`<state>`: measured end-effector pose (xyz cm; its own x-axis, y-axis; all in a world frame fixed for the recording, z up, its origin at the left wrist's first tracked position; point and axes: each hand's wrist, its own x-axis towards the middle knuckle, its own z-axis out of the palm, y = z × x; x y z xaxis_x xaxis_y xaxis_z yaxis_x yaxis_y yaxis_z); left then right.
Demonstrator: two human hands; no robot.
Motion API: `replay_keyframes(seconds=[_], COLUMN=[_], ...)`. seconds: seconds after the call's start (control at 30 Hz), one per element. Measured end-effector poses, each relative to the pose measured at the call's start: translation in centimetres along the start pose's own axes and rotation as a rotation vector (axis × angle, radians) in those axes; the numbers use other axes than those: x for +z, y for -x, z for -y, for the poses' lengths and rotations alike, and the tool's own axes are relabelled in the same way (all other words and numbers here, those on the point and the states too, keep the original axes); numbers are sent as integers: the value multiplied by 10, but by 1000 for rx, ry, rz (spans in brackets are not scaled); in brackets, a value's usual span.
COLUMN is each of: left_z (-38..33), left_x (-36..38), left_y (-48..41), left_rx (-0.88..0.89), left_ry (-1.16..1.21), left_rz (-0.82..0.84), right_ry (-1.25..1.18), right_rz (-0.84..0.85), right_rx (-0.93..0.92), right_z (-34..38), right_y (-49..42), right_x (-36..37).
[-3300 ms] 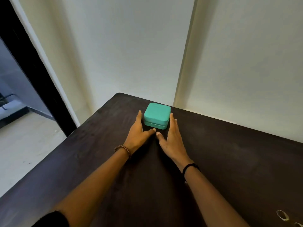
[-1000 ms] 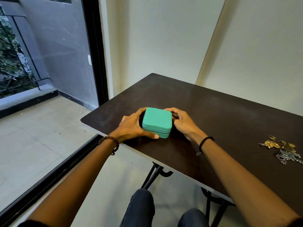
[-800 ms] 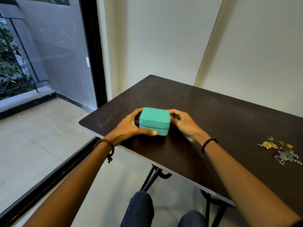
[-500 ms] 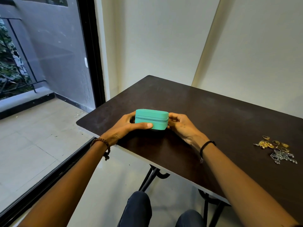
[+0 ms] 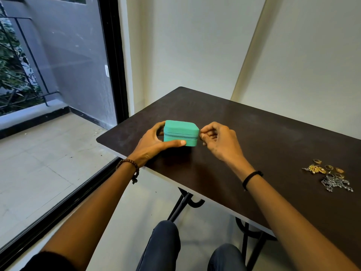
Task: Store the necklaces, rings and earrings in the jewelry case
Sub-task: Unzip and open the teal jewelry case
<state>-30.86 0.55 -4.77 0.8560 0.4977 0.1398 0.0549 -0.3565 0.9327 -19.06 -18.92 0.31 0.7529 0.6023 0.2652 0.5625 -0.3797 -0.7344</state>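
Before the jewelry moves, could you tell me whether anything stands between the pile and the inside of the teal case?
The case is zipped shut, so its lid blocks the way in. The left hand grips it; the right hand pinches at its corner. Nothing else shows on the table between it and the jewelry pile.

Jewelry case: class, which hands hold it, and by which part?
The left hand grips the jewelry case by its left side, thumb across the front. The right hand pinches at its right corner.
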Motion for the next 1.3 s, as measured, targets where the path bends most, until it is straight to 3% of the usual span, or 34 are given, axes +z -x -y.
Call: replay_keyframes(seconds=[0.53,0.87,1.03,1.17,1.3], left_z=[-5,-1,-4,-6,-7], left_x=[4,3,1,-1,0], left_y=[10,7,8,5,4], left_rx=[71,116,101,22,-51], left_ry=[-126,-124,-138,-123,-83], left_rz=[-48,-36,-2,23,74], right_ry=[260,849,868,792,662], right_rz=[174,388,346,344,269], right_rx=[-207,-587,-734,-683,-481], right_z=[57,82,95,96,96], right_y=[22,-1,-9,-26,-45], right_x=[23,21,21,37,52])
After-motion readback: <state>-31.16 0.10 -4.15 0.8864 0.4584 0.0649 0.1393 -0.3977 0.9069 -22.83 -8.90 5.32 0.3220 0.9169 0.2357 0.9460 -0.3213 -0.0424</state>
